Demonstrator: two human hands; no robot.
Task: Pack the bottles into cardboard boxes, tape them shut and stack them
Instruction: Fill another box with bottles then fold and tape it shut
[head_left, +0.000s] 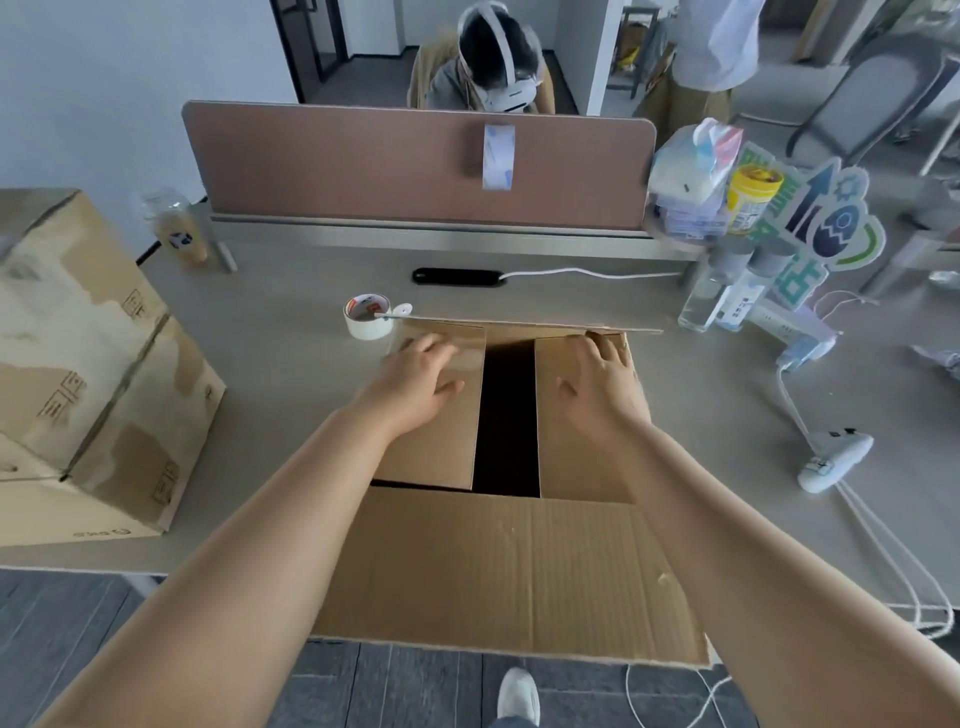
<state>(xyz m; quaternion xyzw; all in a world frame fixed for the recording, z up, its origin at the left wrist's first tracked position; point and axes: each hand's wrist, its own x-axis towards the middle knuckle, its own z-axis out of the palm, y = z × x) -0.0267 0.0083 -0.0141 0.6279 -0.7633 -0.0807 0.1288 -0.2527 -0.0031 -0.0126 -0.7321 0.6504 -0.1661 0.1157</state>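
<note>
Now: L hand (421, 374) & R hand (605, 382), fingers flat, gripping nothing, press inner flaps of brown cardboard box (498, 566).

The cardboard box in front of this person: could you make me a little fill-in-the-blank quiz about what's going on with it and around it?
1. The left hand and the right hand each press flat on a side ____ of the open cardboard box.
2. The roll of tape stands on the desk by the box's far ____ corner.
3. The roll of tape is held by ____ hand.

Missing words: flap; left; neither.
</note>
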